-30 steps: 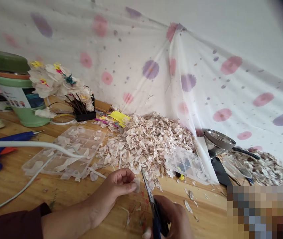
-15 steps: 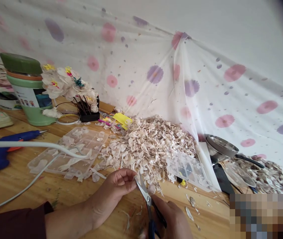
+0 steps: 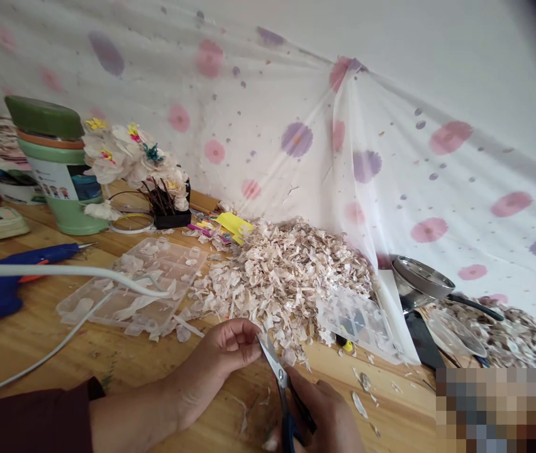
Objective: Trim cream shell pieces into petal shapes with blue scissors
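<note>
The scissors (image 3: 277,368) sit within the right hand (image 3: 331,415), fingers curled, blades reaching the left hand (image 3: 230,352), its fingertips pinched, whether around anything I cannot tell, above a wooden table (image 3: 202,428), pale flakes (image 3: 287,270) heaped beyond the fingers, flower-printed sheet (image 3: 258,113) behind.

Scissors (image 3: 281,376), blades slightly apart, below the centre of the frame.
The two slim, silver blades point up and a little left, joined by a round pivot at the lower middle; the dark blue and black handles (image 3: 287,428), partly hidden, run down to the bottom edge of the frame.
</note>
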Demonstrator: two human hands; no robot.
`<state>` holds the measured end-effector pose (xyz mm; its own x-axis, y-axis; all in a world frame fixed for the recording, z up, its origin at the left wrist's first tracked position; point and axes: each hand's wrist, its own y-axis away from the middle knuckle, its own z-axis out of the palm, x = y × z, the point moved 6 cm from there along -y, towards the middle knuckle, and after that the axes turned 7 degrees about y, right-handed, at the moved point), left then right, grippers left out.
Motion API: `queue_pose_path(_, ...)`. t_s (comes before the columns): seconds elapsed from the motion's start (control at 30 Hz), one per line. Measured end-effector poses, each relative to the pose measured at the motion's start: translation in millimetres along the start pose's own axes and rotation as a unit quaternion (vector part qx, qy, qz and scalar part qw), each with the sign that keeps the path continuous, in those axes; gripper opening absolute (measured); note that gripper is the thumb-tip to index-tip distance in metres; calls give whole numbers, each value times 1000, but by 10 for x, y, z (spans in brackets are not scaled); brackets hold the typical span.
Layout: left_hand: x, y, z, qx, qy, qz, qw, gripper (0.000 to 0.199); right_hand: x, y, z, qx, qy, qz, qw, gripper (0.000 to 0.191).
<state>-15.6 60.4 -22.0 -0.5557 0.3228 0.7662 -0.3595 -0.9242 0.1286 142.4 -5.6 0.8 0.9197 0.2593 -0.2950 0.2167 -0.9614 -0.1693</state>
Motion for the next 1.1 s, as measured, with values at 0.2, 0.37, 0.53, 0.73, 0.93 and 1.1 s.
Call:
queue_pose_path(0.2, 9, -12, 0, -4, -12, 6, 1000, 26, -17, -8, -10, 8, 1, 0, 1000, 41)
queue_pose_path(0.37, 9, -2, 14, -11, -2, 7, 1000, 26, -14, -2, -8, 13, -2, -6, 1000, 32)
queue_pose_path(0.53, 29, -14, 18, -7, -4, 9, 1000, 28, -16, -10, -17, -11, 8, -21, 1000, 37)
queue_pose_path(0.73, 46, -9, 19, 1, -3, 3, 1000, 28, -9, -18, -22, -18, 25, -36, 999, 34)
queue_pose_path(0.93, 49, 8, 26, 2, -1, -1, 1000, 28, -4, -15, -32, -6, 32, -37, 999, 31)
queue_pose_path(1.1, 51, -11, 27, -4, 5, 4, 1000, 27, 10, -5, -28, -8, 32, -39, 999, 34)
